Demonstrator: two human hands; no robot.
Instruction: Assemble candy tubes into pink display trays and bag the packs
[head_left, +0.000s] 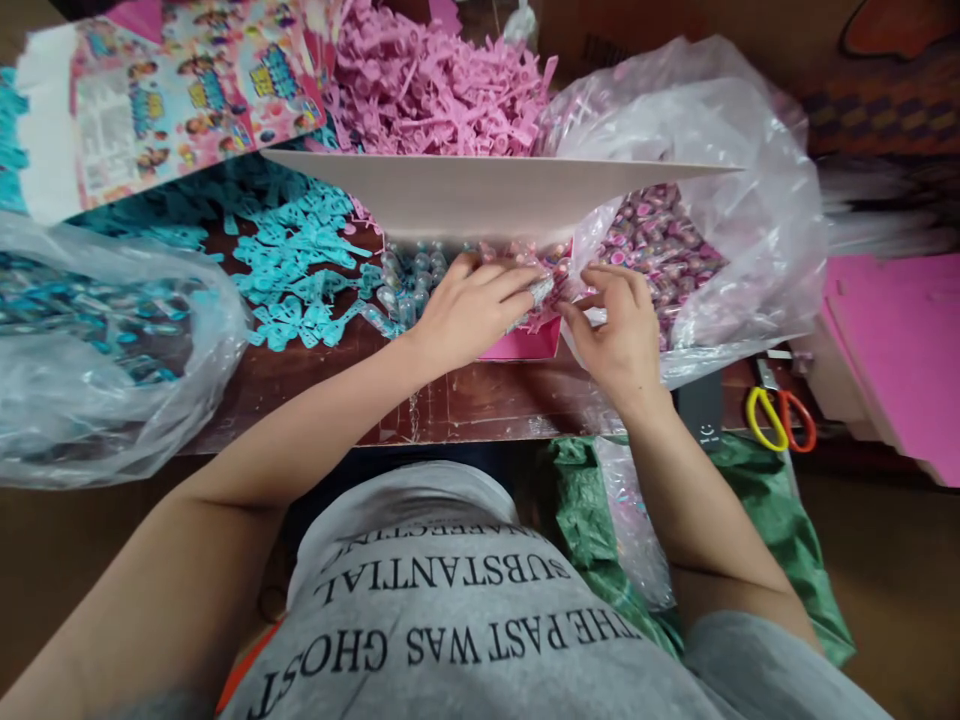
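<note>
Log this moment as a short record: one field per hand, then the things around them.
left hand: flat on small wrapped pieces in the pink box
right hand: fingers pinching at wrapped pieces beside the clear bag
box flap: raised, white
left of box: blue plastic parts
behind flap: pink plastic parts
right edge: scissors

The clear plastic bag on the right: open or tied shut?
Open. The clear plastic bag gapes wide, showing small pink pieces inside, and the right hand rests at its mouth.
</note>
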